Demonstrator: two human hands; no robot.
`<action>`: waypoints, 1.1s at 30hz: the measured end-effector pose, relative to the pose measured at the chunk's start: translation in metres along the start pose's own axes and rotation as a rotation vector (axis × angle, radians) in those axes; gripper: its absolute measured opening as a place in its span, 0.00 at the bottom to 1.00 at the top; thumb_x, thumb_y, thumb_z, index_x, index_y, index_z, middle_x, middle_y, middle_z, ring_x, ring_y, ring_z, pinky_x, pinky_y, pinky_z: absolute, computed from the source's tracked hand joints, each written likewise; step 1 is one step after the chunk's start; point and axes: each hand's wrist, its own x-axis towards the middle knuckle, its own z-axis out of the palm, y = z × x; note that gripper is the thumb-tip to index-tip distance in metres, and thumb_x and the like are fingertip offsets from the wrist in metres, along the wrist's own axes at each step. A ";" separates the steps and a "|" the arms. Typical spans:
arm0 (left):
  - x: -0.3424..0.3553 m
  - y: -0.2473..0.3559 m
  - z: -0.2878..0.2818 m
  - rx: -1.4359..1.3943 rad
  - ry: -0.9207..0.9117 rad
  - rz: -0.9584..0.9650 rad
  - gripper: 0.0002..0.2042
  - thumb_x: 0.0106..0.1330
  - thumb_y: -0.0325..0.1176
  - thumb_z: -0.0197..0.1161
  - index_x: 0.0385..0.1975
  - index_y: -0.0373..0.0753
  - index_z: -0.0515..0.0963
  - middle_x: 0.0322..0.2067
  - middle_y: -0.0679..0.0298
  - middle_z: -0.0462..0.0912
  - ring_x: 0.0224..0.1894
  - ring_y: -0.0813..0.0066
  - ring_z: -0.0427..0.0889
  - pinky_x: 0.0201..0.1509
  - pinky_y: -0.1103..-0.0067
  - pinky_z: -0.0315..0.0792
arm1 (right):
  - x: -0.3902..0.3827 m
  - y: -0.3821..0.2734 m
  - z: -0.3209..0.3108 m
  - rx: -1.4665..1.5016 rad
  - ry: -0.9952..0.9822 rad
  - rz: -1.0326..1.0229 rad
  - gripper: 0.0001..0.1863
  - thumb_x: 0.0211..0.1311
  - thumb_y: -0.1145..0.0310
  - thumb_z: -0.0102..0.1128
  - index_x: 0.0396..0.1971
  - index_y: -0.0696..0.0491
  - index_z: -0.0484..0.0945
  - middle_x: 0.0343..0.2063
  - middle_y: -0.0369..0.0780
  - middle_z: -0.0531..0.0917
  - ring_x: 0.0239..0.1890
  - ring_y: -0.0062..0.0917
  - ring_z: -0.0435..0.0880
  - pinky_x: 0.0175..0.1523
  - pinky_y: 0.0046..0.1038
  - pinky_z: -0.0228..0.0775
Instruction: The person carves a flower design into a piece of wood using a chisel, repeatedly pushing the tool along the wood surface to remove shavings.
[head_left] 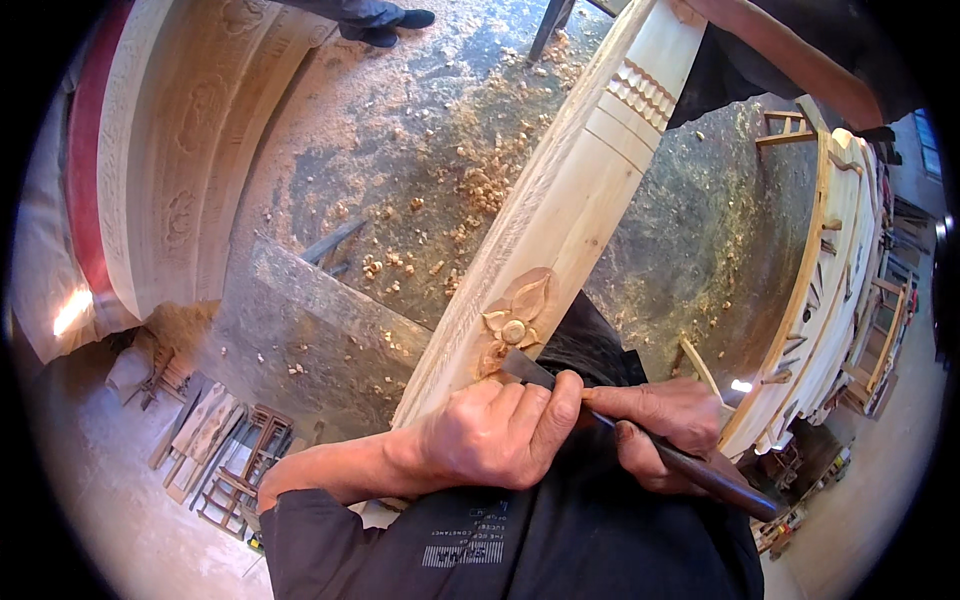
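A long pale wooden beam (565, 215) runs slantwise from the top of the head view down to my body. Near its close end a flower in relief (515, 328) is carved, with a round centre and pointed petals. The flat steel blade of a chisel (715, 480) meets the wood at the flower's lower edge. My left hand (495, 425) is closed around the chisel low down, by the blade, and rests against the beam. Higher up, my right hand (668, 425) wraps its dark handle, whose end sticks out past the palm. The exact cutting edge is hard to see.
A co-worker's arm (810, 65) reaches to the beam's far end, near carved ridges (642, 95). Another person's shoes (385, 30) stand at the top. Carved panels (190, 150) lean left. Curly shavings (490, 175) litter the floor. A bench (800, 330) with several tools stands right.
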 end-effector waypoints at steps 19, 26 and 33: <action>0.004 0.001 -0.001 0.062 -0.090 0.017 0.18 0.59 0.25 0.67 0.48 0.20 0.83 0.19 0.69 0.71 0.17 0.81 0.72 0.20 0.80 0.64 | -0.002 0.056 0.011 0.166 0.021 -0.222 0.22 0.56 0.84 0.63 0.53 0.63 0.88 0.37 0.51 0.93 0.34 0.39 0.96 0.39 0.36 0.89; 0.006 0.003 -0.001 0.164 -0.142 0.046 0.17 0.59 0.27 0.68 0.45 0.23 0.84 0.19 0.71 0.70 0.17 0.83 0.71 0.21 0.81 0.63 | -0.013 0.070 0.008 0.276 -0.169 -0.032 0.26 0.61 0.78 0.61 0.62 0.60 0.85 0.48 0.55 0.91 0.44 0.47 0.96 0.48 0.41 0.89; 0.002 0.002 -0.001 0.108 -0.008 0.107 0.19 0.59 0.29 0.65 0.48 0.22 0.85 0.19 0.72 0.69 0.19 0.86 0.68 0.21 0.84 0.58 | -0.020 0.045 0.017 0.223 0.087 -0.186 0.22 0.57 0.77 0.62 0.53 0.66 0.87 0.41 0.54 0.93 0.42 0.46 0.97 0.48 0.38 0.91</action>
